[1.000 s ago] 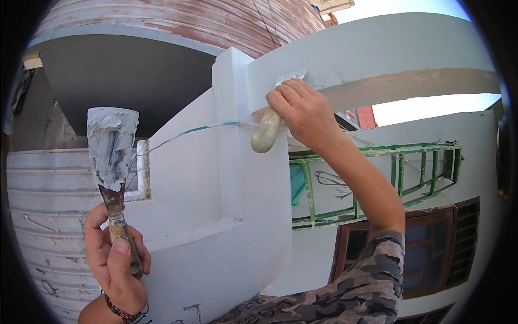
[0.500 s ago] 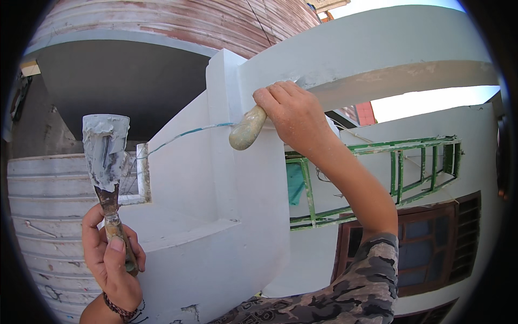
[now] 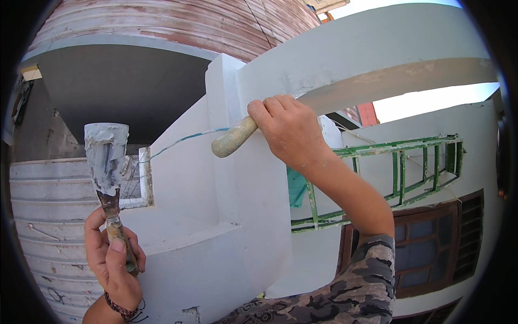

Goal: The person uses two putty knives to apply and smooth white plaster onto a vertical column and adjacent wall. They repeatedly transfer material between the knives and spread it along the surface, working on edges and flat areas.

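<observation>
My left hand (image 3: 114,256) is closed round the handle of a putty knife (image 3: 106,156), held upright at the left. Thick white-grey putty coats its blade. My right hand (image 3: 291,132) grips a second putty knife by its rounded, worn wooden handle (image 3: 234,137), which sticks out to the left of my fist. The blade of this one is hidden behind my hand. That fist is at the lower edge of the pale arched beam (image 3: 367,48), where it meets the white pillar (image 3: 221,92). Rough grey patches mark the beam's edge beside my knuckles.
A green paint-spattered ladder (image 3: 402,175) lies sideways along the wall at right, above a brown-framed window (image 3: 423,248). A thin blue-white cord (image 3: 186,137) runs from the pillar to a square opening at left. Corrugated sheets (image 3: 48,189) lie at far left.
My right hand has moved slightly down and left along the beam's edge, and its knife handle now lies flatter. My left hand and its putty knife hold nearly the same pose.
</observation>
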The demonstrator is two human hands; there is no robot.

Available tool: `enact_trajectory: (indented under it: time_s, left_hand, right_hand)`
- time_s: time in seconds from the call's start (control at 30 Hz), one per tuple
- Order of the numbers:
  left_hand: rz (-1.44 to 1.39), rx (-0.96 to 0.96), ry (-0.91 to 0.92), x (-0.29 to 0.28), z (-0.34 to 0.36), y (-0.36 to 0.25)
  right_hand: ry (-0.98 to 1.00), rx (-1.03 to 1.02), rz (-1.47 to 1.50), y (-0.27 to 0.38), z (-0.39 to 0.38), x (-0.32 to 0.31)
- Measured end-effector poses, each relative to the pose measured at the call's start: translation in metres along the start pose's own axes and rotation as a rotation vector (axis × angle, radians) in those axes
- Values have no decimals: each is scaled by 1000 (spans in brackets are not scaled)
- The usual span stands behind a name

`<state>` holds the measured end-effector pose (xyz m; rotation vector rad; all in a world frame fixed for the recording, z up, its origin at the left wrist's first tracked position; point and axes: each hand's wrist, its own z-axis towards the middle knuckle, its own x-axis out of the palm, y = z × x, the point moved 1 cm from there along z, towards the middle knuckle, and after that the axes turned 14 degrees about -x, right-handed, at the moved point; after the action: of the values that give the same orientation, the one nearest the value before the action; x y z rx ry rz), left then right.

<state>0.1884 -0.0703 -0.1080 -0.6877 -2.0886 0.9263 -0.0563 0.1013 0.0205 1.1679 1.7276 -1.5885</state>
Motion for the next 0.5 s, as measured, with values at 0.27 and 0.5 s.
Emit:
enact_trajectory:
  time_s: [0.27, 0.5]
  left_hand:
    - [12, 2, 35, 0, 1, 1]
    - [-17, 4, 29, -1, 0, 1]
  right_hand:
    - [-101, -43, -126, -30, 10, 31]
    - [-170, -87, -24, -6, -10, 19]
